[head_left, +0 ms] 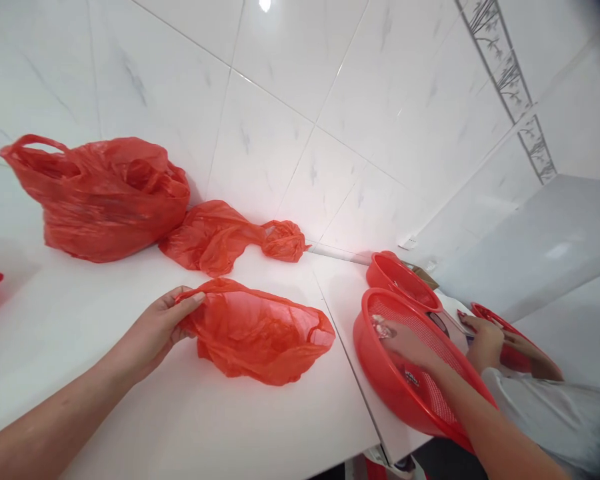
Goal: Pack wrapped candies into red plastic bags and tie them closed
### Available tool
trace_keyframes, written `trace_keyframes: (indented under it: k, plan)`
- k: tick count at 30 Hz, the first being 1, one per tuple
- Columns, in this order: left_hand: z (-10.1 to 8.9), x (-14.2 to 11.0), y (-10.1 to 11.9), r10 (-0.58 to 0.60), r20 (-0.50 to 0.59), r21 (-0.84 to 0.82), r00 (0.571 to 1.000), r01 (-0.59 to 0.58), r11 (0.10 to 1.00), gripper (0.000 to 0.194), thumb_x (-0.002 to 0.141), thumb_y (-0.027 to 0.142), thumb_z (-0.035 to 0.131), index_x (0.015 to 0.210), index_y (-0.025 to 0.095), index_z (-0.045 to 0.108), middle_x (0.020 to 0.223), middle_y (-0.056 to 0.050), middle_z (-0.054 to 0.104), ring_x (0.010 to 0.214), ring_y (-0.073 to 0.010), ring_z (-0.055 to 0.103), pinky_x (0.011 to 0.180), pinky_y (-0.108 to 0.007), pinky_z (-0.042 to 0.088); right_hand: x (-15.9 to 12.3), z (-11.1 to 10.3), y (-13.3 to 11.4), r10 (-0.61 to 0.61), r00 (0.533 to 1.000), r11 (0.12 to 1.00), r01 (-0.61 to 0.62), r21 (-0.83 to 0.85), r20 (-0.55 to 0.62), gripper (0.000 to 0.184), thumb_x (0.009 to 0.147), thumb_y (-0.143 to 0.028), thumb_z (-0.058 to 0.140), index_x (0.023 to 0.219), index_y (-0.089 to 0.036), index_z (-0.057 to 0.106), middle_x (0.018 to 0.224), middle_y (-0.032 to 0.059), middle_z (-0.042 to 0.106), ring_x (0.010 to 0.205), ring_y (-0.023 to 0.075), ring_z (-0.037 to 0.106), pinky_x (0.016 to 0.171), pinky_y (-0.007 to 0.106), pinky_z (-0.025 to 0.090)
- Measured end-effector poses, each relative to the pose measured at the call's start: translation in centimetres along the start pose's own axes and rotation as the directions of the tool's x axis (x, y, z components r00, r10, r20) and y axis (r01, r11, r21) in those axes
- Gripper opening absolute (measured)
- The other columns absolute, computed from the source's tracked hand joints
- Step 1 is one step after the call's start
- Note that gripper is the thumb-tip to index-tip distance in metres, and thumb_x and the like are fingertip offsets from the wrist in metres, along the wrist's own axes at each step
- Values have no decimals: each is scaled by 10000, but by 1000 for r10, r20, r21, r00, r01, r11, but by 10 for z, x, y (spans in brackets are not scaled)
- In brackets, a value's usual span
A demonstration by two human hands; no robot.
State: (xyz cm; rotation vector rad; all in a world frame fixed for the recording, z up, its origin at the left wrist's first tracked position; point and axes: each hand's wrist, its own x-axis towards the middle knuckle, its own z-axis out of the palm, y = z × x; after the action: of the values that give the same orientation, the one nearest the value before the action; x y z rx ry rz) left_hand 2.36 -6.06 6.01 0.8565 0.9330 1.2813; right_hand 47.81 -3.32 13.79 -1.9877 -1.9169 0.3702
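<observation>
My left hand pinches the rim of a thin red plastic bag. The bag lies on the white table with its mouth spread wide toward the camera. To the right, my right hand reaches down inside a red mesh basket. Its fingers are closed around a small red-and-white piece, too small to name. Another small patterned piece rests in the basket below the hand.
A large, full red plastic bag and smaller knotted red bags lie along the tiled wall. Behind the near basket stands another red basket. At the right, another person's hands work by a red basket. A table seam runs between.
</observation>
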Motion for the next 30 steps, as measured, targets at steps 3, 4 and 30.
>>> trace_keyframes:
  k: [3, 4, 30]
  plan:
    - [3, -1, 0, 9, 18, -54, 1000, -8, 999, 257, 796, 405, 643, 752, 198, 497, 713, 32, 548, 636, -105, 534, 613, -226, 493, 8, -10, -11, 17, 991, 994, -3, 107, -130, 277, 686, -220, 573, 956, -204, 634, 928, 102, 687, 810, 249, 644, 695, 354, 491]
    - [4, -1, 0, 12, 27, -69, 1000, -10, 998, 255, 797, 399, 644, 749, 196, 497, 714, 29, 547, 630, -104, 536, 607, -226, 494, 8, -12, -20, -5, 984, 990, 30, 137, -176, 321, 680, -225, 587, 999, -214, 609, 998, 100, 671, 870, 252, 636, 730, 354, 489]
    - [3, 2, -13, 8, 83, -121, 996, 2, 993, 242, 819, 387, 632, 774, 184, 509, 744, 0, 607, 667, -140, 578, 630, -281, 518, -10, 34, -139, -434, 900, 895, 427, 132, 32, 251, 814, -312, 538, 1020, -278, 678, 1087, 30, 657, 964, 190, 620, 818, 332, 505]
